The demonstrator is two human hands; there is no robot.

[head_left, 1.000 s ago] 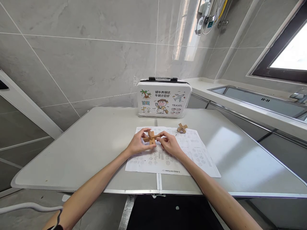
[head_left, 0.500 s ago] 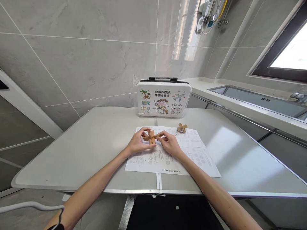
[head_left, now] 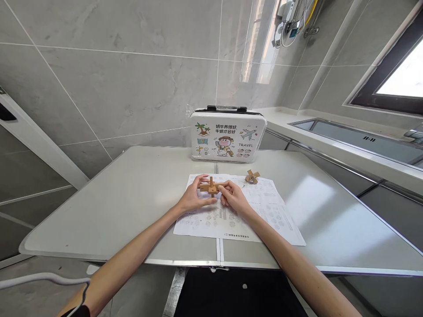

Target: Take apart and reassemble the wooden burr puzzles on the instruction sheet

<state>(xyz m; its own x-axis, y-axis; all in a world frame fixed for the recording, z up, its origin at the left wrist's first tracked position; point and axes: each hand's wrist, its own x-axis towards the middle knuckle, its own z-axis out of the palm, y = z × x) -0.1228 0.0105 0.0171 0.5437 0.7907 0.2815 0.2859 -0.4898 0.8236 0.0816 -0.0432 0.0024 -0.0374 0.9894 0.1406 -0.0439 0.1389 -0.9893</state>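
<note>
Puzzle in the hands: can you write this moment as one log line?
left hand: holds puzzle | right hand: holds puzzle | under: sheet | second puzzle: on sheet, apart | case: behind

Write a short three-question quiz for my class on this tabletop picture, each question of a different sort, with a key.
1. True or false: both hands, the left hand and the right hand, grip the wooden cross puzzle.
2. Where does the second wooden puzzle lie? A) on the printed sheet B) on top of the illustrated case C) in the sink
3. Fill in: the illustrated case stands at the far edge of the ____.

Key: 1 true; 2 A; 3 table.
</note>
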